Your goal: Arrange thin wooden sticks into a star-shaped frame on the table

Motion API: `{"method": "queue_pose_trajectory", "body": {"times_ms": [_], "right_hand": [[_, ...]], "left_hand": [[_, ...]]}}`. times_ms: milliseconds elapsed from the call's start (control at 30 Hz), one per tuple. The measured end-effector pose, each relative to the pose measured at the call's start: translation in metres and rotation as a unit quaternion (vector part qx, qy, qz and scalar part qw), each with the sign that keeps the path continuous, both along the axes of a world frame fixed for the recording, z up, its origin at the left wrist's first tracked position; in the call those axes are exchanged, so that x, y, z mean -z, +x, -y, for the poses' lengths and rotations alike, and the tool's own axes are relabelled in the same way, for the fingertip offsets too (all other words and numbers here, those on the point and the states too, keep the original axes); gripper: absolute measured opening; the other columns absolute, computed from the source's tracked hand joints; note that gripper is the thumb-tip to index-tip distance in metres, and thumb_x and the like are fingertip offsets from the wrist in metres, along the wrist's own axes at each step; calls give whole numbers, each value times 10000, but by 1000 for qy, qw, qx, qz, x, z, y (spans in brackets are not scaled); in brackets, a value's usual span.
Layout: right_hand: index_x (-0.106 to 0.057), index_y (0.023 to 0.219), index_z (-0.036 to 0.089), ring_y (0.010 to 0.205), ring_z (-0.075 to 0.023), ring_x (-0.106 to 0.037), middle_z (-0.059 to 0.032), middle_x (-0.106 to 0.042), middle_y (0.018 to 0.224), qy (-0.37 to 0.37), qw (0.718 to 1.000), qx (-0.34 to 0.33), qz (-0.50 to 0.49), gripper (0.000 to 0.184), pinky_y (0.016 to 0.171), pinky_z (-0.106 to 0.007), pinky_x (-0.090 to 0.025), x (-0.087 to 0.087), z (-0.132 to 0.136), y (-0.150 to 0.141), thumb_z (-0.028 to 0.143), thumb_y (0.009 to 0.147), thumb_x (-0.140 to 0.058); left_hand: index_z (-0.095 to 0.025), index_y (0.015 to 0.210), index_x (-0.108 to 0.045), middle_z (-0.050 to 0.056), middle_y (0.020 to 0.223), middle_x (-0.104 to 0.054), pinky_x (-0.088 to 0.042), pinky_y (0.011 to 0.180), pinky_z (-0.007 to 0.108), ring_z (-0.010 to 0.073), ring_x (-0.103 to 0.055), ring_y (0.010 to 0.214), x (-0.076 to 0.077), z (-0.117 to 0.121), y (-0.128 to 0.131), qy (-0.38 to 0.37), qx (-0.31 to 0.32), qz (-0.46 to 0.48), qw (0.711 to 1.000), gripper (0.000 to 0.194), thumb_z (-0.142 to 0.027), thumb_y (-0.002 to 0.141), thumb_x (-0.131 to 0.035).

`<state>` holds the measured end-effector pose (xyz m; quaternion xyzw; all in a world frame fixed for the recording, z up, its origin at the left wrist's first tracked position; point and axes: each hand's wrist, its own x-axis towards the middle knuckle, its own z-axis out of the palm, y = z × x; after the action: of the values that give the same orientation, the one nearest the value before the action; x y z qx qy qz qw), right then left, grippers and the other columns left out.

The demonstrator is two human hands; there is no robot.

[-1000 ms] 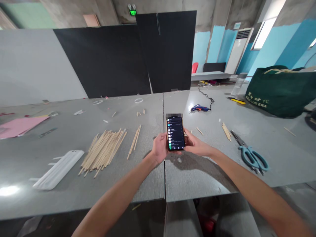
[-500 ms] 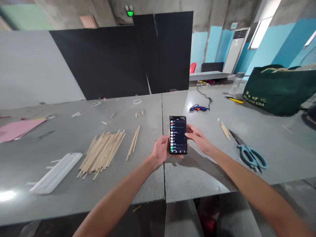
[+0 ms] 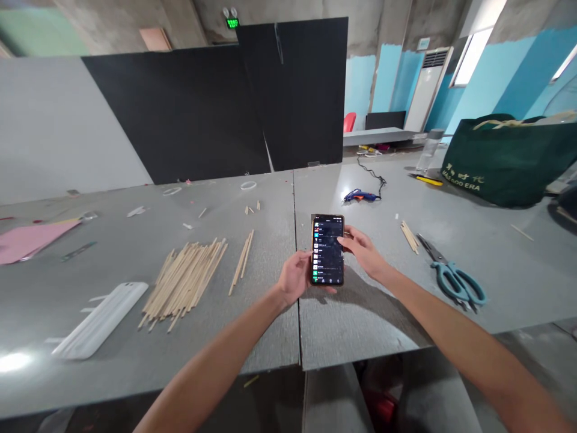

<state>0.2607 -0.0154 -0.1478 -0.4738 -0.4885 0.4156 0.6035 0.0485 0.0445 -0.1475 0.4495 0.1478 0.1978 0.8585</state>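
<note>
Both my hands are around a smartphone (image 3: 327, 251), held upright over the seam of the grey table, its lit dark screen showing a list with small icons. My left hand (image 3: 296, 278) grips its left edge, with fingertips showing under the bottom. On the other side my right hand (image 3: 362, 251) closes on the right edge, its thumb over the screen. Left of the phone lie a few separate wooden sticks (image 3: 241, 262) and a large pile of wooden sticks (image 3: 184, 282). To the right are blue-handled scissors (image 3: 455, 279) beside a short bunch of sticks (image 3: 410, 237).
A blue glue gun (image 3: 360, 196) with a black cord lies behind the phone. Farther right are a yellow cutter (image 3: 429, 180), a clear bottle (image 3: 430, 151) and a green bag (image 3: 509, 159). At left are a white case-like object (image 3: 101, 320) and pink paper (image 3: 36, 239). Black boards (image 3: 216, 114) stand behind.
The right thumb has shifted slightly up across the screen. The view has moved a little, and the phone sits slightly more to the right. Both hands keep their hold.
</note>
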Motion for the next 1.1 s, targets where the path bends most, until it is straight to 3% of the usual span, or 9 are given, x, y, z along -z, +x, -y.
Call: {"method": "queue_pose_trajectory", "body": {"times_ms": [267,467,633,933,1100], "right_hand": [[-690,1379,266,1220,-289,-697,-90,-786,1269,5,1000,-25,13,434,1077,-500,-579,-4,3,0,432,978,-706],[-372,1702,304,1303,-307,-686,-129,-668,1522,14,981,-184,56,901,1054,-493,-603,-8,10,0,363,921,-817],[-224,1770,336,1322,-310,-688,-126,-652,1527,18,962,-245,116,1049,1093,-518,-579,-4,11,-2,299,912,-824],[-254,1755,313,1332,-299,-684,-132,-648,1527,31,966,-235,107,990,1092,-490,-587,0,9,-2,366,949,-826],[-477,1632,280,1386,-300,-650,-113,-660,1546,24,976,-207,66,762,1163,-500,-535,-3,8,-3,306,932,-775]], "left_hand": [[-115,1423,-693,257,1280,-792,-688,767,563,471,-759,1200,4,0,0,-7,-21,3,1000,599,-398,897,-647],[-134,1431,-660,193,1202,-811,-689,817,540,391,-801,1030,3,-2,-3,-31,-91,-17,995,641,-329,821,-679],[-121,1426,-654,169,1158,-811,-695,784,521,353,-795,950,-5,-3,-2,-66,-138,-11,988,667,-307,787,-631],[-122,1412,-653,166,1152,-811,-693,767,512,343,-790,921,-7,-2,0,-78,-142,-10,987,671,-292,764,-618],[-135,1451,-650,154,1161,-816,-691,789,519,351,-800,935,-4,-2,-1,-58,-136,-5,989,698,-288,770,-644]]}}
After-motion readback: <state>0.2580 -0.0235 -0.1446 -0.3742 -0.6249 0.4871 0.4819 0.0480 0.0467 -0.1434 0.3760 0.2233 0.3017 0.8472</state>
